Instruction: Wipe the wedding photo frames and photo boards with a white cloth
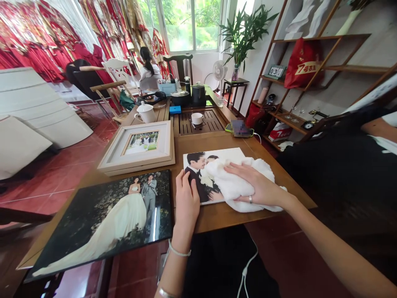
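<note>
A wedding photo print [198, 165] lies flat on the wooden table [217, 140] in front of me. My right hand [259, 185] rests palm down, fingers stretched, on a white cloth [235, 186] that covers the print's right half. My left hand [186, 198] presses on the print's left edge, fingers together and flat. A ring shows on my right hand and a bracelet on my left wrist.
A large glossy wedding photo [105, 219] lies at the near left, overhanging the table edge. Behind it are stacked white picture frames [139, 147]. Farther back stand a cup [197, 118], teapots, a kettle [198, 94] and a phone [240, 129]. A seated person [149, 74] is at the far end.
</note>
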`<state>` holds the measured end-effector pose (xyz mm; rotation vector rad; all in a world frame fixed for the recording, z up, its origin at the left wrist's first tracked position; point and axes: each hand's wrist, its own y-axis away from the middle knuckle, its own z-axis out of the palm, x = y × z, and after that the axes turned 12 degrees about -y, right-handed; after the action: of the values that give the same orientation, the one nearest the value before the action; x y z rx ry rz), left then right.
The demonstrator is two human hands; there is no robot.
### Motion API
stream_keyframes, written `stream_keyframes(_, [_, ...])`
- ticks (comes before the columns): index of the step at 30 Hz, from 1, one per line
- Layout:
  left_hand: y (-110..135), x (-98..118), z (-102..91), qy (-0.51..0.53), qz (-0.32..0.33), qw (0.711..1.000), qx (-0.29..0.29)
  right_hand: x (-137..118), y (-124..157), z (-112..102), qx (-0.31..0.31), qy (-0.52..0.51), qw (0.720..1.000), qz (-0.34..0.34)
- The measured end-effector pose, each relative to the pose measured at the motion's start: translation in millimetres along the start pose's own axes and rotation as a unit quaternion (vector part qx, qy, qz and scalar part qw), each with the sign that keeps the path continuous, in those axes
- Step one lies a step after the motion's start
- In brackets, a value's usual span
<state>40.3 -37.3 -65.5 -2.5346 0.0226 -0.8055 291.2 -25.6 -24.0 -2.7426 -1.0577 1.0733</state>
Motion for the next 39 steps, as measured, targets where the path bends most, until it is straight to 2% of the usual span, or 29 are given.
stream_keyframes(2, [1, 0, 0.3, 0.003, 0.005, 1.000, 0.004, 4, 1, -3, 0.015, 0.003, 1.000, 0.022])
stream_keyframes(5, [3, 1, 0.8, 0.004, 0.012, 1.000, 0.003, 19, -12, -8, 0.038, 0.004, 0.998, 0.052])
stream_keyframes(11, [2, -1, 3.0, 0.016, 0.009, 1.000, 0.016, 46, -68, -13, 0.064, -0.002, 0.997, 0.044])
stream_keyframes(16, [1, -3, 4.2, 0.016, 0.009, 1.000, 0.014, 48, -100, -10, 0.081, 0.005, 0.996, 0.038])
stream_keyframes(20, [0, -2, 3.0, 0.007, 0.009, 1.000, 0.008, 33, -90, -1, 0.060, -0.001, 0.998, 0.004])
stream_keyframes(25, [1, -1, 2.6, 0.014, 0.011, 1.000, 0.004, -8, -44, 13, -0.036, -0.011, 0.997, -0.065])
stream_keyframes(29, [2, -2, 3.9, 0.022, 0.011, 1.000, 0.004, -28, -17, 13, -0.069, -0.019, 0.995, -0.072])
stream_keyframes(33, [2, -4, 4.8, 0.022, 0.012, 1.000, 0.007, -14, -21, 5, -0.070, -0.021, 0.996, -0.043])
stream_keyframes(39, [1, -4, 5.0, 0.007, 0.009, 1.000, 0.010, 30, -64, -7, 0.028, -0.013, 1.000, 0.004])
